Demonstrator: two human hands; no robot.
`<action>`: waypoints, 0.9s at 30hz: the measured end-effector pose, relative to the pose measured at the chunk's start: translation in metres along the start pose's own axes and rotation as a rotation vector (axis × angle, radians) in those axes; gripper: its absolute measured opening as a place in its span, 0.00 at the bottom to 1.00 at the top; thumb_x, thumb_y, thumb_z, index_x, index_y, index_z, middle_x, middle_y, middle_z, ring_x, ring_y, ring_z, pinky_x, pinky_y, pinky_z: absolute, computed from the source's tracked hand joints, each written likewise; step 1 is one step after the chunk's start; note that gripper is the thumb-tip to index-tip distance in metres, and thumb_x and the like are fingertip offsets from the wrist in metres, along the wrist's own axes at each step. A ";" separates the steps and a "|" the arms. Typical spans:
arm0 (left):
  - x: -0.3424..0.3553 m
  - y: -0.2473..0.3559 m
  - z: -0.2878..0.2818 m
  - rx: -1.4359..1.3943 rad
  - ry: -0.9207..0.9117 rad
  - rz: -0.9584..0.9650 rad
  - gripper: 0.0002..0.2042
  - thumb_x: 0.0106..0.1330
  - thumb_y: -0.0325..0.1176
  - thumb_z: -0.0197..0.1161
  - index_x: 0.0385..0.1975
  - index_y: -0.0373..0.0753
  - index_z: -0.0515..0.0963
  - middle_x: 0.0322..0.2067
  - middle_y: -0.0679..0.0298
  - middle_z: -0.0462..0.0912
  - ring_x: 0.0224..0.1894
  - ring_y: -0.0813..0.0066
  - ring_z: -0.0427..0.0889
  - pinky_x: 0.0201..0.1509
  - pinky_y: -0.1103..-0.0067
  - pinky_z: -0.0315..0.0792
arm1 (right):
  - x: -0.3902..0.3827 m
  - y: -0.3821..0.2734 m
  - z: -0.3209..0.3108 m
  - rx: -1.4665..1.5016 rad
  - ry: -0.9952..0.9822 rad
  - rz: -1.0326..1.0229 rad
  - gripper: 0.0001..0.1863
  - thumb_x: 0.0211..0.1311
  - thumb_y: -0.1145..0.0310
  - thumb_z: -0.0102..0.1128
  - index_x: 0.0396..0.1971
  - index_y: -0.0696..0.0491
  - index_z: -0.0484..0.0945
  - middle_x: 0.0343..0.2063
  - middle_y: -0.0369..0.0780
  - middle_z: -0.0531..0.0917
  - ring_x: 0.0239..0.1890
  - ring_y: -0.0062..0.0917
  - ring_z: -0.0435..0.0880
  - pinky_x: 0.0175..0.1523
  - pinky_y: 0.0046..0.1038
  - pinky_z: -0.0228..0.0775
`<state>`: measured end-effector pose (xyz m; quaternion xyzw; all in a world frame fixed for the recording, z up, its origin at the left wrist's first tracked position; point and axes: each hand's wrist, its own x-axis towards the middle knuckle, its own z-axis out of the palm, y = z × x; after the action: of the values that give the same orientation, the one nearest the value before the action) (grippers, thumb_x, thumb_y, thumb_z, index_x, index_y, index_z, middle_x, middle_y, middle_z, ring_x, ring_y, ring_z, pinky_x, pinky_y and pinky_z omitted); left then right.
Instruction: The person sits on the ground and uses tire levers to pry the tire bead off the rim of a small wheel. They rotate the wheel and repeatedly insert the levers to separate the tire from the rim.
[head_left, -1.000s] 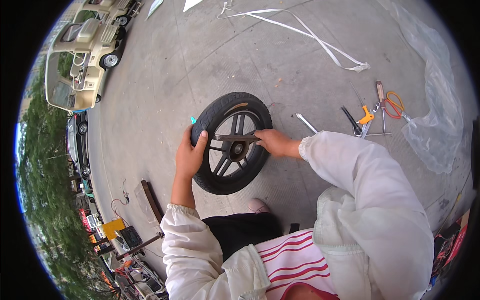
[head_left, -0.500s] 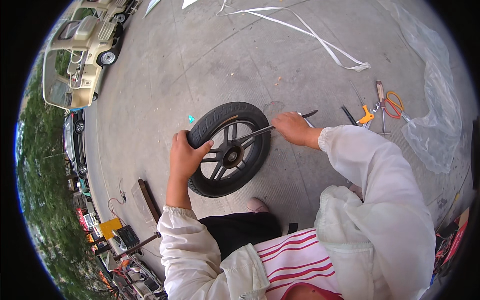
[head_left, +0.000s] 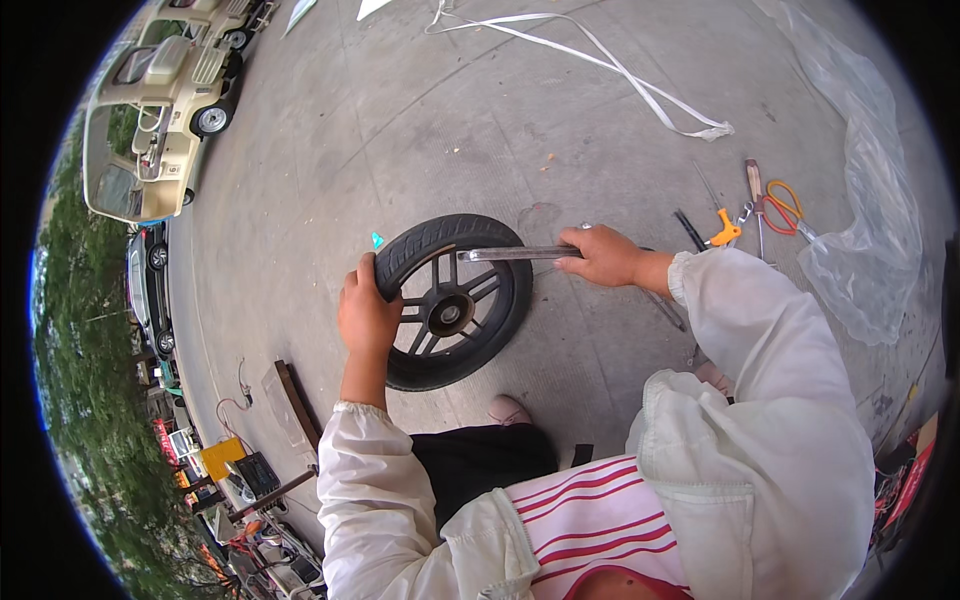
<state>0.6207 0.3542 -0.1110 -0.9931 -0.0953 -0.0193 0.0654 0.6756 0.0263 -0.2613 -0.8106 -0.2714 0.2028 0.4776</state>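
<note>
A black tyre (head_left: pixel 511 310) on a dark spoked wheel rim (head_left: pixel 450 313) stands tilted on the pavement in front of me. My left hand (head_left: pixel 368 310) is closed around the left side of the tyre. My right hand (head_left: pixel 605 255) grips a flat metal tyre lever (head_left: pixel 515 254), which points left across the tyre's upper right side. Its shiny tip lies over the opening of the rim, near the tyre's inner edge; whether it touches the rim I cannot tell. Below my right wrist, a dark metal bar (head_left: pixel 668 312) lies on the ground, partly hidden by my forearm.
To the right lie an orange-handled tool (head_left: pixel 726 230), a screwdriver (head_left: pixel 755 182), scissors (head_left: pixel 784 208) and clear plastic sheeting (head_left: pixel 868 220). A white strap (head_left: pixel 640 85) stretches along the far ground. At left are a wooden bar (head_left: pixel 293 400) and parked vehicles (head_left: pixel 150 150).
The lever has swung from a slant over the spokes to nearly level, its tip now near the tyre's upper inner edge. My right hand moved slightly right; the wheel shifted a little left.
</note>
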 end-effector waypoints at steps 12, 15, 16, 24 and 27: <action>-0.010 0.015 -0.040 -0.468 -0.190 0.212 0.34 0.49 0.39 0.76 0.57 0.34 0.72 0.47 0.50 0.79 0.48 0.54 0.80 0.52 0.67 0.74 | 0.037 -0.100 -0.049 0.658 0.791 -0.280 0.13 0.72 0.64 0.52 0.45 0.59 0.67 0.23 0.44 0.75 0.26 0.30 0.76 0.35 0.34 0.69; -0.006 0.018 -0.038 -0.411 -0.158 0.234 0.34 0.50 0.37 0.75 0.57 0.32 0.71 0.50 0.49 0.78 0.50 0.57 0.79 0.54 0.68 0.72 | 0.016 -0.091 -0.002 0.139 0.219 -0.004 0.12 0.72 0.67 0.48 0.43 0.61 0.65 0.25 0.52 0.78 0.31 0.43 0.81 0.36 0.41 0.70; -0.004 0.018 -0.037 -0.414 -0.139 0.246 0.33 0.51 0.36 0.74 0.57 0.31 0.70 0.50 0.49 0.77 0.51 0.58 0.79 0.55 0.69 0.72 | 0.009 -0.079 0.002 -0.125 -0.242 0.206 0.12 0.72 0.67 0.48 0.42 0.62 0.65 0.26 0.55 0.79 0.33 0.48 0.82 0.37 0.44 0.71; -0.004 0.000 -0.032 -0.413 -0.211 -0.015 0.30 0.49 0.39 0.76 0.51 0.32 0.74 0.36 0.50 0.84 0.38 0.56 0.85 0.44 0.70 0.76 | 0.002 0.016 0.007 -0.097 0.074 0.230 0.15 0.68 0.62 0.52 0.36 0.62 0.70 0.30 0.58 0.81 0.37 0.53 0.81 0.42 0.49 0.70; -0.007 0.004 -0.037 -0.421 -0.218 -0.054 0.28 0.48 0.39 0.76 0.48 0.32 0.77 0.33 0.52 0.85 0.35 0.58 0.85 0.43 0.71 0.76 | -0.005 0.051 0.016 -0.154 0.102 0.398 0.17 0.67 0.61 0.53 0.39 0.62 0.72 0.34 0.57 0.82 0.39 0.53 0.82 0.45 0.48 0.71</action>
<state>0.6135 0.3444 -0.0751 -0.9781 -0.1222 0.0668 -0.1544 0.6752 0.0138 -0.3134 -0.8916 -0.0961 0.2306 0.3777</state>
